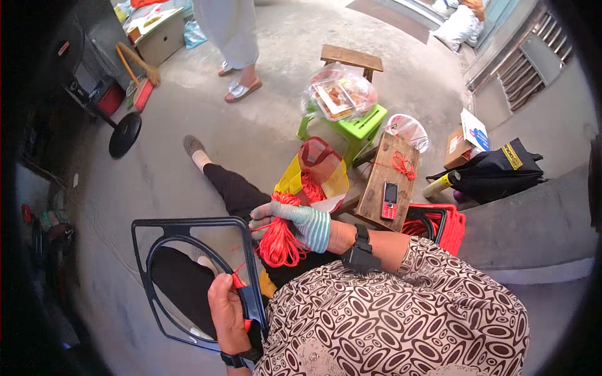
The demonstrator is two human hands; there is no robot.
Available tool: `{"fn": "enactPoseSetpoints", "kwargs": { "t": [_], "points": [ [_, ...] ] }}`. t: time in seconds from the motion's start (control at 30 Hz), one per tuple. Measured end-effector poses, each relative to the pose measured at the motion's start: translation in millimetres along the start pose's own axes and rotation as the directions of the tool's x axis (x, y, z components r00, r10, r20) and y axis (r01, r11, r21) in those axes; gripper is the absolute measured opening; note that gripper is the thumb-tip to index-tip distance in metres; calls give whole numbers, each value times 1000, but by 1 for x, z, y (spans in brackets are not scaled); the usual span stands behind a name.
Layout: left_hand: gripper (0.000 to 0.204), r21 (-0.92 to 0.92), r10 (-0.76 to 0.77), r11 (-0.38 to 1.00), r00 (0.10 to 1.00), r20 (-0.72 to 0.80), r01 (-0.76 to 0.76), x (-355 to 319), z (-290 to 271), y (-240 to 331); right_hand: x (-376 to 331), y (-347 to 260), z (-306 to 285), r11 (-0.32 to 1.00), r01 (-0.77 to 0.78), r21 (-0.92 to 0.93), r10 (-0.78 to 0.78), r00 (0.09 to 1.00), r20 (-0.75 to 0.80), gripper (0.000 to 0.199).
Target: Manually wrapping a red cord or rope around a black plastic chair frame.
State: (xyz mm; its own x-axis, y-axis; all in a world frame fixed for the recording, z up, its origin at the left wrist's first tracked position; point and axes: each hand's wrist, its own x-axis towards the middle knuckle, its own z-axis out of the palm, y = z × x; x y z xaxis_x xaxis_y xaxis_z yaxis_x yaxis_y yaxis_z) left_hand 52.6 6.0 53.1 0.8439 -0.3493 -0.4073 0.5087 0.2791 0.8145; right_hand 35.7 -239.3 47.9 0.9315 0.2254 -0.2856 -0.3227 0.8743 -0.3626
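My left hand [227, 307], bare, is closed around the right side of a dark plastic frame [141, 257], squarish outside with a round ring inside. A little red cord is wrapped on that side, by my thumb and below my fingers. My right hand [304, 224], in a striped pale green glove, grips a bundle of red cord [281, 243], whose loops hang below the fingers. A thin strand of cord runs from the bundle to the frame. Beyond the bundle stands a yellow and red container [332, 170] with more red cord inside.
A wooden bench [370, 203] at the right carries a mobile phone [390, 199] and loose red cord. Behind it, a green stool [359, 127] bears a bagged food box. Red-wrapped frames [453, 229] lie beside my right elbow. Another person's legs [229, 31] are at the far left.
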Motion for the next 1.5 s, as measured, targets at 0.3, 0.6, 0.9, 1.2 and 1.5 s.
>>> {"fn": "enactPoseSetpoints", "kwargs": {
  "t": [0.3, 0.6, 0.9, 1.2, 1.5],
  "points": [
    [10, -173, 9, 985, 999, -36, -15, -3, 0, -2, -21, -92, -96, 948, 297, 113, -290, 954, -75, 37],
    [11, -115, -18, 993, 996, 92, 29, 6, 8, -4, 19, -15, 1, 407, 15, -913, 162, 983, 89, 34],
    [25, -36, 47, 998, 994, 103, -44, -5, 35, -1, 67, 17, 24, 511, -36, -859, 275, 953, 124, 56],
    [30, -150, -182, 973, 982, -41, 174, 14, 11, -8, 66, 41, -7, 873, -391, -290, 433, 896, 96, 33],
    [35, -317, -296, 884, 936, 191, 344, 14, -8, -4, 91, 10, 9, 997, -41, -66, 30, 986, -164, 21]
  ]
}}
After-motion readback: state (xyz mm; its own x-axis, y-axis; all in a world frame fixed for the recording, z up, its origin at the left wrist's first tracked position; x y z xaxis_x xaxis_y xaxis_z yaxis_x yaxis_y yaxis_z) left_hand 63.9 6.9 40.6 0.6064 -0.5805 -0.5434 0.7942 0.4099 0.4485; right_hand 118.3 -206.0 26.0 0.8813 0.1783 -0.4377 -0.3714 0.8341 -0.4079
